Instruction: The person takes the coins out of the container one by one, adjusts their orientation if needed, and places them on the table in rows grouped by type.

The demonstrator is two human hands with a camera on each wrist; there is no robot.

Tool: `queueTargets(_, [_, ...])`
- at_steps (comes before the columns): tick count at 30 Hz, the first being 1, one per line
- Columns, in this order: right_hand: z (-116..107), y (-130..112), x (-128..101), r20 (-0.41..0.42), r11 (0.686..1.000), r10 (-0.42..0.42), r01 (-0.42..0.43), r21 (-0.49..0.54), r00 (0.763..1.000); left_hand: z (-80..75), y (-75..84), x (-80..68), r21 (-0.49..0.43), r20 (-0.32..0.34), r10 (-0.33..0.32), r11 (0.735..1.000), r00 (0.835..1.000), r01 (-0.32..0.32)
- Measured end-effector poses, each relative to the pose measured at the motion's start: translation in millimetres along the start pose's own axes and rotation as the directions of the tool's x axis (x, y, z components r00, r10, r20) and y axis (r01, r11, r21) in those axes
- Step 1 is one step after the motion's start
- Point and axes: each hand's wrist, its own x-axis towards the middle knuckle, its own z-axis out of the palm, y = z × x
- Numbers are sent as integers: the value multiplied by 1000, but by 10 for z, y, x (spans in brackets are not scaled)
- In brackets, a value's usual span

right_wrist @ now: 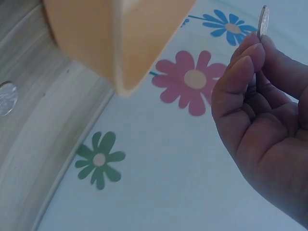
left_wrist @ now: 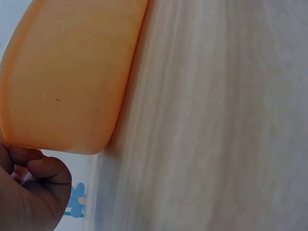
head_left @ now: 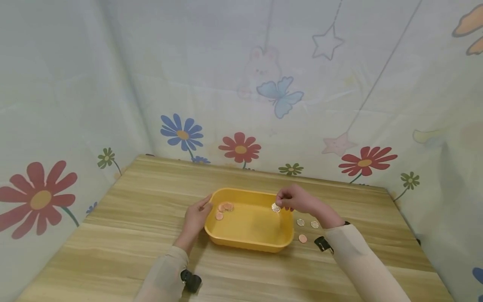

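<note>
wooden table point(head_left: 132, 218) (flowered curtain point(head_left: 241, 84) walls)

right hand point(right_wrist: 262, 139) pinching coin point(right_wrist: 263, 20) (silver), tray point(right_wrist: 120, 38)

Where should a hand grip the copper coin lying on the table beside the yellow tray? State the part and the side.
The copper coin lies flat on the table, so come from above and pinch opposite edges. Its right side looks freer; the yellow tray stands close on its left.

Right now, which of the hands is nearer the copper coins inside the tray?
Left. The left hand rests on the tray wall beside the copper coins; the right hand pinches a silver coin over the opposite side.
</note>
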Motion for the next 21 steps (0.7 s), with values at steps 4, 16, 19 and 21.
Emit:
queueTargets(4, [-17,124,-122,-21,1000,-11,11,4,1000,-4,3,-10,9,-1,2,1000,1000,-2])
queueTargets(16, [14,429,-464,-152,998,61,-65,-20,986,-1,9,-4,20,1,6,1000,1000,-6])
queueTargets(19, [32,521,-539,-177,997,68,-73,-20,982,-5,3,-5,22,6,8,1000,1000,-8])
queueTargets(21, [53,588,-587,-193,996,83,-88,-18,978,-4,-4,-2,22,7,11,1000,1000,-12])
